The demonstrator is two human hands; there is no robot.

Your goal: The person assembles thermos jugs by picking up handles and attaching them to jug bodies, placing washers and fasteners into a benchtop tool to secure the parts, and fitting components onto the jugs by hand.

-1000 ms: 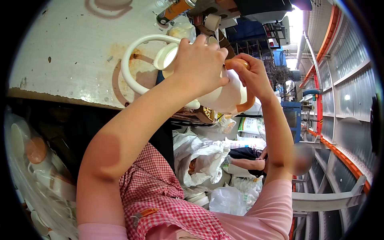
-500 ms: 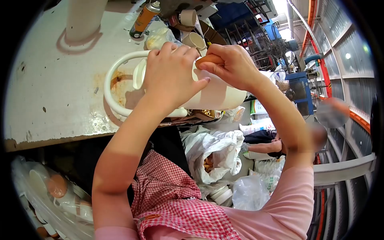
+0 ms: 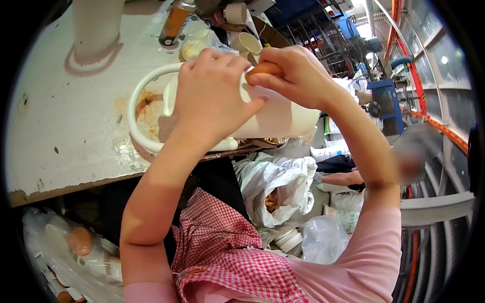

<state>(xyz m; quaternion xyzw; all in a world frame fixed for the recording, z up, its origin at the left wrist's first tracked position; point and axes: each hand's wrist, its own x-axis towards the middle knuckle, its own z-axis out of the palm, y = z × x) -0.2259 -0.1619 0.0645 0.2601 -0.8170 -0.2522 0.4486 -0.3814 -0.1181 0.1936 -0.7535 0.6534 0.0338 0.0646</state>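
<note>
A smooth white cylindrical plastic body (image 3: 285,117), like a jug, lies on its side near the table's edge. My left hand (image 3: 212,96) is laid over its left end and grips it, with the thumb reaching along its side. In my right hand (image 3: 293,76), a small rounded orange-brown piece (image 3: 267,69) is pinched between thumb and fingers, against the upper side of the white body. What is under the piece is hidden. A curved white tube-like loop (image 3: 135,111) lies left of my left hand, around the body's end.
On the white table (image 3: 50,146) stand another white cylinder (image 3: 96,30) and an orange spray can (image 3: 177,22). Beyond are cream-coloured cups (image 3: 247,43). A white sack (image 3: 278,187) holds orange-brown pieces; a clear bag (image 3: 81,252) holds white and brown parts. A person sits at right.
The view has shifted slightly. Both hands keep their hold on the white body and the orange-brown piece, with the right hand's grip on the piece slightly altered.
</note>
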